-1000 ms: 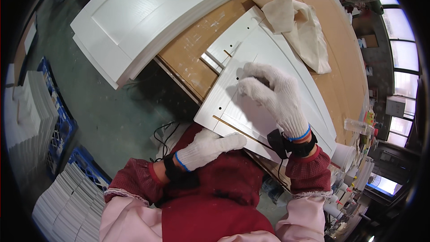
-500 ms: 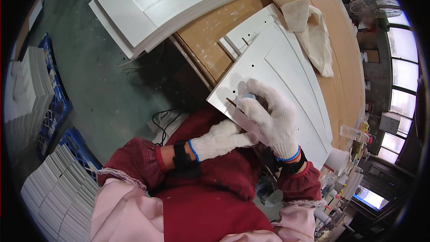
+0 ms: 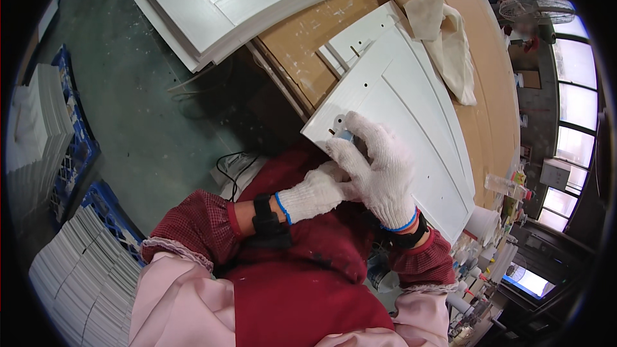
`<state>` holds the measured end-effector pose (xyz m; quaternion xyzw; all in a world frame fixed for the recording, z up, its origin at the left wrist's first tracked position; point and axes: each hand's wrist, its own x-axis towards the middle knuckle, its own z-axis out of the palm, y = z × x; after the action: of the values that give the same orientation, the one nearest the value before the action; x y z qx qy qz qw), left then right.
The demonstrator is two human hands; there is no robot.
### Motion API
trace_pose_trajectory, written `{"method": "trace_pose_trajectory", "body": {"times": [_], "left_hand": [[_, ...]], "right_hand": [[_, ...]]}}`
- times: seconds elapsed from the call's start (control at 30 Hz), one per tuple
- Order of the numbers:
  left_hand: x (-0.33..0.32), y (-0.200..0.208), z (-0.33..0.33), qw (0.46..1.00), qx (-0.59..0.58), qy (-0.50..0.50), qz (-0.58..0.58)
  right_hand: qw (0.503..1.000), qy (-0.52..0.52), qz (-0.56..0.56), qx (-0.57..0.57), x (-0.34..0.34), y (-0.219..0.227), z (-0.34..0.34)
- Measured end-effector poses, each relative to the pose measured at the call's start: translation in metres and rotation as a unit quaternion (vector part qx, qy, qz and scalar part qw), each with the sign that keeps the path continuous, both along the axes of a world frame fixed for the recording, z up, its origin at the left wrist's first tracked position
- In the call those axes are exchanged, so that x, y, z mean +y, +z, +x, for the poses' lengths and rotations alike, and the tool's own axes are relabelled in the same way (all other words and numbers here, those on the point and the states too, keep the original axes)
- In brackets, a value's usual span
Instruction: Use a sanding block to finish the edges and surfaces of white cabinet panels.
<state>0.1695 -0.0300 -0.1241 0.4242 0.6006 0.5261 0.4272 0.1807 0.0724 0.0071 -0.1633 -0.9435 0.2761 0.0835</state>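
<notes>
A white panel [image 3: 411, 122] with a raised frame pattern, small dark holes and a slot near its corner lies tilted on the table in front of me. My right hand [image 3: 376, 164], in a white knit glove, pinches a small pale bluish thing [image 3: 346, 135] against the panel's near-left corner, beside the slot. Its kind cannot be made out. My left hand [image 3: 315, 194], gloved too, is closed at the panel's near edge, its fingertips partly hidden behind the right hand. Under the panel another white piece [image 3: 344, 45] sticks out.
A stack of white panels [image 3: 212, 0] stands at the far left of the brown table [image 3: 295, 22]. A beige cloth [image 3: 443, 45] lies beyond my panel. More white stacks [image 3: 90, 276] rest on blue pallets [image 3: 116, 212] at left. A clear bottle [image 3: 504, 186] stands at right.
My right hand has shifted slightly left with the small bluish thing, closer to the hole and slot. My left hand has drawn back a little, its thumb now tucked in.
</notes>
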Motion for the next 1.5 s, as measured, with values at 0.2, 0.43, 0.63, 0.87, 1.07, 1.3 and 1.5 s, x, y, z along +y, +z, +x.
{"method": "trace_pose_trajectory", "body": {"times": [0.2, 0.43, 0.63, 0.87, 1.07, 1.3, 1.5], "left_hand": [[0.013, -0.033, 0.03, 0.972, -0.178, 0.126, 0.083], [0.011, -0.034, 0.023, 0.921, -0.382, 0.064, 0.023], [-0.001, 0.03, -0.011, 0.891, -0.451, 0.016, 0.047], [-0.004, 0.031, -0.019, 0.905, -0.421, -0.061, 0.004], [-0.033, 0.051, -0.043, 0.914, -0.392, -0.069, -0.08], [-0.07, 0.05, -0.064, 0.897, -0.413, 0.117, -0.105], [-0.072, 0.063, -0.063, 0.907, -0.371, 0.166, -0.113]], "right_hand": [[1.0, 0.009, -0.014, 0.006, -0.012, -0.001, 0.007], [0.985, 0.047, -0.152, 0.069, -0.012, 0.006, 0.018], [0.907, -0.232, -0.351, 0.027, 0.007, 0.017, 0.043], [0.866, -0.268, -0.413, 0.084, 0.014, 0.012, 0.087], [0.954, -0.139, -0.238, 0.12, 0.02, -0.008, 0.132], [0.98, 0.047, -0.097, 0.165, -0.001, -0.011, 0.085], [0.982, 0.102, 0.01, 0.157, -0.007, -0.02, 0.04]]}}
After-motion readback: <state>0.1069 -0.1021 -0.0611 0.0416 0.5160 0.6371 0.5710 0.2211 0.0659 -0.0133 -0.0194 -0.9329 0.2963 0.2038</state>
